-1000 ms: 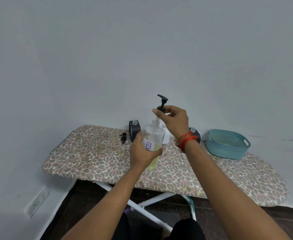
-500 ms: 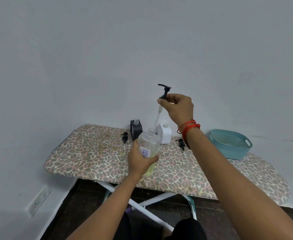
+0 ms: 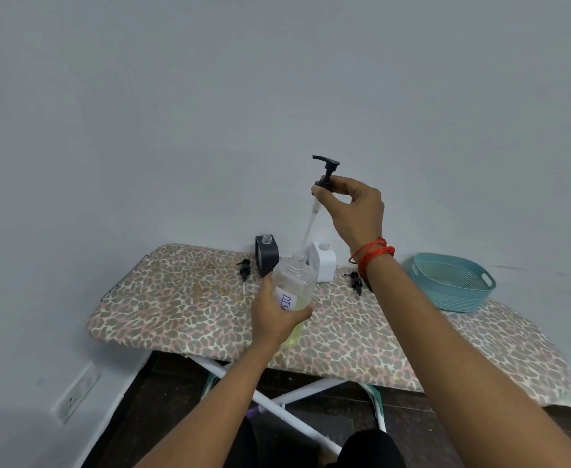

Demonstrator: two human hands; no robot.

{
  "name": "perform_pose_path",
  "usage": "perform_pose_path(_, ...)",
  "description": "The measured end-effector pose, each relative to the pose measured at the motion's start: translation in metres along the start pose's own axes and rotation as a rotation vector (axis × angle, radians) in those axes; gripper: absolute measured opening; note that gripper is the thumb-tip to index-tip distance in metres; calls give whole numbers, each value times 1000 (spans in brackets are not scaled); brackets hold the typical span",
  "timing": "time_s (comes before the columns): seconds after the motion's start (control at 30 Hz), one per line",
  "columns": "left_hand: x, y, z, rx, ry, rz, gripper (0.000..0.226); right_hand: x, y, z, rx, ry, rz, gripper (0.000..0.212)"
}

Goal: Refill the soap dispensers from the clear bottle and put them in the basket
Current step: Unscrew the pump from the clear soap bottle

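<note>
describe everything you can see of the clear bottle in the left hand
The clear bottle is see-through plastic with rounded shoulders and a threaded neck, open at the top. A white label carries blue handwritten letters, partly covered. Pale yellow-green liquid fills its lower part. The left hand wraps its middle, holding it tilted slightly above the ironing board. Its black pump is lifted out by the right hand, the tube's tip near the neck.

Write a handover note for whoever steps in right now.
Left hand holds the clear bottle, neck open, yellowish soap low inside. Right hand holds its black pump raised, tube end just above the neck. Black dispenser and white dispenser stand open on the ironing board; their pumps lie alongside. Basket holds no dispenser. Left: set pump down, pour, recap, load basket.
</note>
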State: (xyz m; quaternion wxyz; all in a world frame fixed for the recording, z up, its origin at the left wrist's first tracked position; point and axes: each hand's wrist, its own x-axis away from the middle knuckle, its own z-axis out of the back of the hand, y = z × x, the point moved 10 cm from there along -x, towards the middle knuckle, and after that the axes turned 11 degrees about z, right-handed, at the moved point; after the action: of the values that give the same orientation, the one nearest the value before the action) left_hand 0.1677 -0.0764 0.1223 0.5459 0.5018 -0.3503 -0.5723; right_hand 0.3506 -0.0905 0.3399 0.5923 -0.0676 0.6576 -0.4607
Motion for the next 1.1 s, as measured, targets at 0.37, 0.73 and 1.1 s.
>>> perform_pose_path(0.37, -5, -17, -29, -33, -72, 38, 91, -20, -27, -1, -16, -46, 89, 14)
perform_pose_path(0.73, -7, 6, -92, 89, -134, 94, 84, -47, 1, 47, 338, -195, 154, 26)
perform_pose_path(1.1, 10, 10, -169, 86, -172, 59, 84, 26, 174, 155, 991, -509, -188, 33)
